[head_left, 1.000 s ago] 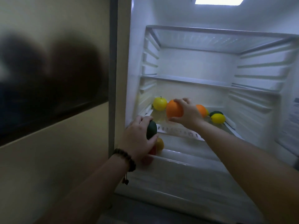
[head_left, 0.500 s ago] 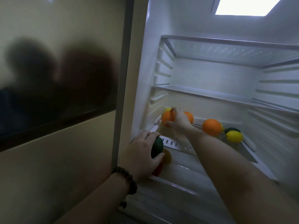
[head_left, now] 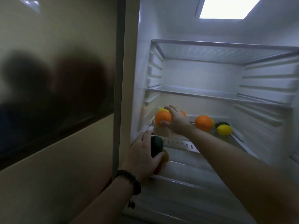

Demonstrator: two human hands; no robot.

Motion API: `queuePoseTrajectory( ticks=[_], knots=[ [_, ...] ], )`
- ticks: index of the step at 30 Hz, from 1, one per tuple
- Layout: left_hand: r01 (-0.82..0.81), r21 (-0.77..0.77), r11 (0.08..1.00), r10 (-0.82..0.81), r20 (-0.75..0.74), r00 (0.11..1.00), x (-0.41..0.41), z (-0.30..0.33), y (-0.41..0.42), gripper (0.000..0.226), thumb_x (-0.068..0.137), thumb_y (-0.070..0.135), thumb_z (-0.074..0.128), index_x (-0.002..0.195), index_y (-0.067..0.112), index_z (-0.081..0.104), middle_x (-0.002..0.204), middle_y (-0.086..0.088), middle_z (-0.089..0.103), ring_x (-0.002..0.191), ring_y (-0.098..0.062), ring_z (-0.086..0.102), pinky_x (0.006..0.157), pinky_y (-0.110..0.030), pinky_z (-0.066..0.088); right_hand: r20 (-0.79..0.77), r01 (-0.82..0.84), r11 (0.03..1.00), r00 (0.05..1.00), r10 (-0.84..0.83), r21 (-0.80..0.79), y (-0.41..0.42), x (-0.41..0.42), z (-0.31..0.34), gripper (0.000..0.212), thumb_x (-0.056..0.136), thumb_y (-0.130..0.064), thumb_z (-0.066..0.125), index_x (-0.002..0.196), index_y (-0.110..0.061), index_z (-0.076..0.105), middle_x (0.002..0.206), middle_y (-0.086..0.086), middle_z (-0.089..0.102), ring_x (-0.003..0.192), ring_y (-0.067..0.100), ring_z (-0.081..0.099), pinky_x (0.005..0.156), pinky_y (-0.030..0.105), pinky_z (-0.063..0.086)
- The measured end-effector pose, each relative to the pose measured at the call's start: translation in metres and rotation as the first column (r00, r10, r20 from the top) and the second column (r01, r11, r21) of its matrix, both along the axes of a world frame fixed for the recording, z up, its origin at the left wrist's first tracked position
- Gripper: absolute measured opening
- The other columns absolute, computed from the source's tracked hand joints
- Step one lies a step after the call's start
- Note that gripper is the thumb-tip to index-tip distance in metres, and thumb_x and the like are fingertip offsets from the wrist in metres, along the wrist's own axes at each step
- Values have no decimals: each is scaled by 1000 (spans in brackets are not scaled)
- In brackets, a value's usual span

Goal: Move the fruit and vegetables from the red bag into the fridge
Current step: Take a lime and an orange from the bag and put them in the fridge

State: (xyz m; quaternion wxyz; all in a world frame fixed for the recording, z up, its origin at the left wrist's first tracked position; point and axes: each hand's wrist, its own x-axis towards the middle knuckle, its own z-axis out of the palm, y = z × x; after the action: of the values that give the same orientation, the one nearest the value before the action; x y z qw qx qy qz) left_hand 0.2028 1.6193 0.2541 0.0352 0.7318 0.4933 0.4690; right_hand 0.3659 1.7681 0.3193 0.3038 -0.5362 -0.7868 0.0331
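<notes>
Inside the open fridge [head_left: 202, 75], my right hand [head_left: 175, 119] grips an orange [head_left: 162, 117] at the far left of the lowest shelf [head_left: 234, 138]. A yellow fruit [head_left: 161, 109] and another orange [head_left: 183, 113] peek out behind that hand. Farther right on the shelf lie an orange [head_left: 203, 123], a yellow lemon [head_left: 224, 129] and a dark green fruit [head_left: 222, 124]. My left hand [head_left: 142, 156] holds a dark green fruit [head_left: 156, 145] at the fridge's front left; a yellowish piece [head_left: 165, 156] and a red piece [head_left: 157, 168] show under it. The red bag is out of view.
The fridge's left wall edge [head_left: 126, 78] stands right beside my left hand. A dark glossy panel [head_left: 53, 88] covers the cabinet on the left. Two glass shelves [head_left: 218, 92] sit above the fruit. The ribbed drawer cover [head_left: 186, 183] lies below my arms.
My right hand carried the orange from mid-shelf to the far left, beside the yellow fruit. My left hand has kept hold of the green fruit in the same spot. The camera came closer.
</notes>
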Motion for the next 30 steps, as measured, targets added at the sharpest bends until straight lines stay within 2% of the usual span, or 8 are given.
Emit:
queuePoseTrajectory(
  ticks=[3, 6, 10, 16, 20, 23, 27, 30],
  knots=[
    [-4, 15, 1000, 3, 43, 999, 0, -1, -1, 59, 76, 31, 73, 126, 21, 42, 125, 4, 46, 117, -14, 46, 101, -35, 43, -150, -67, 997, 987, 62, -28, -49, -5, 8, 54, 85, -40, 63, 133, -25, 44, 135, -6, 42, 119, 14, 44, 89, 33, 43],
    [-2, 18, 1000, -1, 122, 993, 0, 0, -1, 59, 76, 26, 74, 126, 19, 44, 128, 0, 43, 118, -17, 44, 100, -33, 41, -344, -203, 975, 925, 163, -85, -96, -7, 8, 44, 88, -38, 58, 127, -17, 53, 123, -5, 55, 112, 8, 54, 85, 21, 47],
    [-3, 33, 999, -2, 147, 989, -1, 0, 2, 60, 74, 28, 77, 125, 19, 46, 124, -3, 47, 114, -18, 47, 98, -36, 44, -407, -220, 970, 899, 161, -103, -134, -4, -5, 37, 89, -33, 58, 122, -17, 55, 111, -6, 61, 99, 1, 59, 76, 9, 48],
    [98, 82, 992, -107, 116, 987, 0, 7, 8, 53, 71, 29, 78, 116, 22, 50, 113, 2, 54, 101, -16, 54, 87, -37, 52, -353, -90, 984, 935, 30, -155, -165, 12, -37, 39, 85, -42, 61, 120, -26, 54, 116, -8, 56, 100, 3, 58, 76, 18, 51],
    [168, 77, 983, -171, 39, 984, 11, 37, 26, 52, 73, 28, 77, 116, 21, 49, 112, 0, 54, 99, -15, 54, 84, -33, 52, -293, 17, 1000, 956, -23, -23, -176, 18, -41, 38, 86, -43, 60, 120, -27, 54, 113, -9, 54, 100, 3, 55, 87, 26, 51],
    [157, 26, 987, -157, -16, 987, 29, 59, 53, 52, 74, 27, 76, 118, 18, 50, 109, -4, 52, 98, -19, 52, 86, -33, 50, -205, 77, 993, 977, -57, 87, -188, 24, -47, 40, 86, -45, 57, 123, -30, 50, 115, -18, 46, 103, -2, 49, 86, 17, 44],
    [115, -160, 981, -127, -72, 989, 60, 76, 97, 55, 74, 28, 75, 122, 20, 48, 113, -5, 53, 96, -18, 53, 82, -32, 48, -199, 102, 982, 978, -69, 162, -199, 31, -56, 42, 87, -43, 57, 126, -29, 49, 117, -22, 41, 104, -4, 46, 85, 12, 41],
    [117, -160, 980, -149, -204, 968, 84, 82, 127, 54, 76, 26, 74, 123, 14, 50, 116, -7, 58, 96, -17, 53, 80, -26, 41, -189, 95, 975, 980, -57, 203, -198, 30, -57, 40, 88, -43, 56, 125, -30, 50, 117, -21, 42, 102, -7, 44, 80, 7, 38]
  ],
)
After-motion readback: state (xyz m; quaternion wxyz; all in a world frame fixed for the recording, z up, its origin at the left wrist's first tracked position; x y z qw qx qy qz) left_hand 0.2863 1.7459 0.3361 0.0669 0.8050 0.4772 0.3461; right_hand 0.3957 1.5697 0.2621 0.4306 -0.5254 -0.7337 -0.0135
